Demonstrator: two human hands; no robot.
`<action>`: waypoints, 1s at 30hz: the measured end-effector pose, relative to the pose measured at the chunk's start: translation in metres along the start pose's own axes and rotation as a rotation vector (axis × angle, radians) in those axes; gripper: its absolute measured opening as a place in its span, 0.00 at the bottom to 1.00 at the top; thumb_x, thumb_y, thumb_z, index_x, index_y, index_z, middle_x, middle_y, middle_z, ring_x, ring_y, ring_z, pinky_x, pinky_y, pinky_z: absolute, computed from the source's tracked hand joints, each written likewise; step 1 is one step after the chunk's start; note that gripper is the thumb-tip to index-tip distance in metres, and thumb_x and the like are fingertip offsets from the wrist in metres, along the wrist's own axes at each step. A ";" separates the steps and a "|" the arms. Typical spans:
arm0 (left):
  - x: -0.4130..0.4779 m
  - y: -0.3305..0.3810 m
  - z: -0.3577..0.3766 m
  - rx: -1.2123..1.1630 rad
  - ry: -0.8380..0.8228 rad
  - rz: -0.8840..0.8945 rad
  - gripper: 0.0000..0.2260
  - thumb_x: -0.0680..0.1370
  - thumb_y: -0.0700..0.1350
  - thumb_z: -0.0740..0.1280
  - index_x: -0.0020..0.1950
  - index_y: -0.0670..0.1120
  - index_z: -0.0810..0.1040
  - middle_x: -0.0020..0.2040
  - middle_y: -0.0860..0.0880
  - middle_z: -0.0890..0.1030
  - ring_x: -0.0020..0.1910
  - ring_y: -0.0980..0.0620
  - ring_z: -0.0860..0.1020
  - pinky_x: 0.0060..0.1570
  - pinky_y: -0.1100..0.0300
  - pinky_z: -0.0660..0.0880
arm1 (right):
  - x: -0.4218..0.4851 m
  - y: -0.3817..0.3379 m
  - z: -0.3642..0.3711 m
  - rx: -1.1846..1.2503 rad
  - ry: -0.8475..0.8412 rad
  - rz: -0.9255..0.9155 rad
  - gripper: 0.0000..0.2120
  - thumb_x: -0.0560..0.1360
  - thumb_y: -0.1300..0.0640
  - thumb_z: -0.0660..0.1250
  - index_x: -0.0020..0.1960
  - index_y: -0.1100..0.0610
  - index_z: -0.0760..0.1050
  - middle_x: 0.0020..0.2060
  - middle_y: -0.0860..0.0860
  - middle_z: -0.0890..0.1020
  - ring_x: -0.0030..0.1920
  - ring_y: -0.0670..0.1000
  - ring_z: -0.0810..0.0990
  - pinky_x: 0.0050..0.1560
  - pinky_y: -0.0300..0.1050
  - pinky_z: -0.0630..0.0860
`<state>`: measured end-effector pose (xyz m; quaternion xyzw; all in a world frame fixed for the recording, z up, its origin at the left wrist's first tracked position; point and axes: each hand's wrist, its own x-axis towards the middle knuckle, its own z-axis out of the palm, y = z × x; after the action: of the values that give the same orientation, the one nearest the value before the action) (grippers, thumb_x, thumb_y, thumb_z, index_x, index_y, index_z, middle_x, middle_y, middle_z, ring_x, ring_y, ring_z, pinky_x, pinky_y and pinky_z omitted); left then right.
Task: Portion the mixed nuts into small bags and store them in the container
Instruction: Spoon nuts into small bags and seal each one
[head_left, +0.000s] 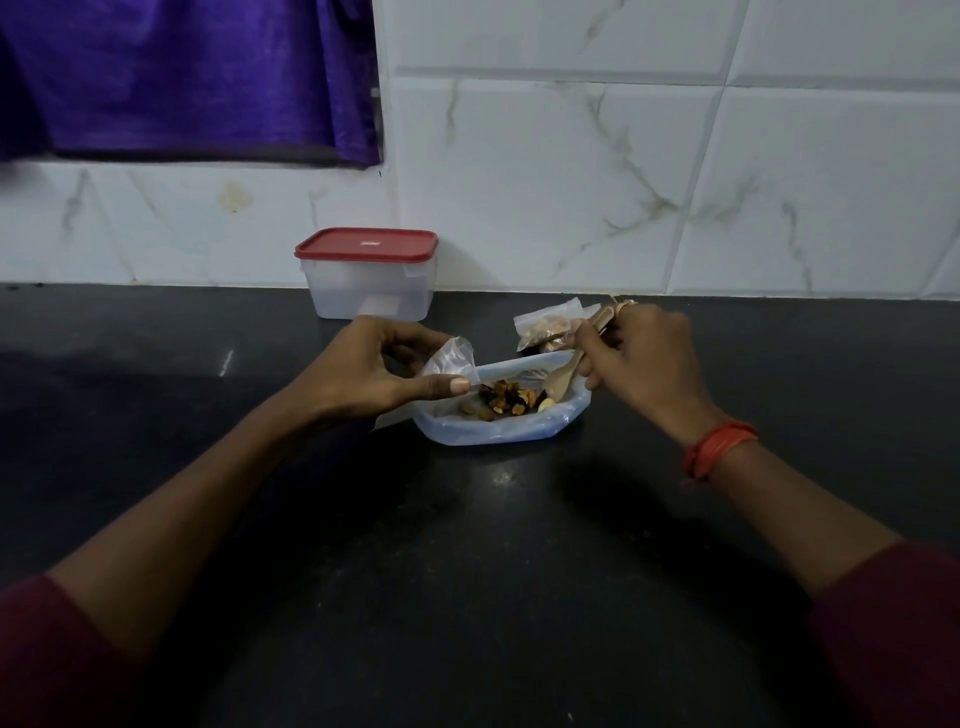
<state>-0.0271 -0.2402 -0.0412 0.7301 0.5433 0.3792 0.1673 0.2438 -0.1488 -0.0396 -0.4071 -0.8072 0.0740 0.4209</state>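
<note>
Mixed nuts (506, 399) lie in a shallow bluish plastic tray (498, 431) on the black counter. My left hand (374, 371) pinches a small clear bag (451, 358) at the tray's left edge. My right hand (641, 353) grips a wooden spoon (563, 379) whose bowl dips into the tray's right side. Behind the tray lie filled small bags (548, 327), partly hidden by my right hand. A clear container with a red lid (369, 273) stands closed at the wall.
The black counter (467, 545) stretches wide in front and to both sides. A white marble-tiled wall (623, 156) backs it. A purple cloth (182, 78) hangs at the upper left.
</note>
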 end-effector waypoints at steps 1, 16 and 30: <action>0.000 0.000 0.000 -0.004 -0.001 0.002 0.25 0.65 0.67 0.71 0.58 0.58 0.80 0.51 0.61 0.83 0.50 0.59 0.82 0.48 0.64 0.80 | 0.000 -0.001 0.000 0.026 -0.006 0.043 0.15 0.79 0.57 0.65 0.35 0.58 0.79 0.27 0.46 0.83 0.28 0.41 0.82 0.43 0.40 0.81; 0.000 0.001 0.005 -0.026 0.004 0.013 0.24 0.65 0.68 0.70 0.57 0.60 0.79 0.53 0.59 0.83 0.51 0.61 0.81 0.48 0.66 0.79 | -0.004 -0.002 0.006 0.326 -0.187 0.417 0.12 0.78 0.48 0.70 0.41 0.55 0.84 0.31 0.44 0.85 0.28 0.42 0.81 0.40 0.37 0.75; -0.001 0.003 0.001 -0.044 0.015 -0.004 0.25 0.66 0.67 0.70 0.58 0.56 0.82 0.48 0.61 0.84 0.47 0.59 0.82 0.43 0.65 0.76 | -0.001 -0.003 -0.001 0.483 -0.258 0.466 0.09 0.79 0.53 0.69 0.47 0.57 0.85 0.38 0.50 0.87 0.25 0.44 0.77 0.32 0.39 0.76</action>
<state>-0.0248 -0.2415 -0.0400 0.7222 0.5377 0.3961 0.1801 0.2432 -0.1513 -0.0381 -0.4562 -0.6985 0.4073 0.3717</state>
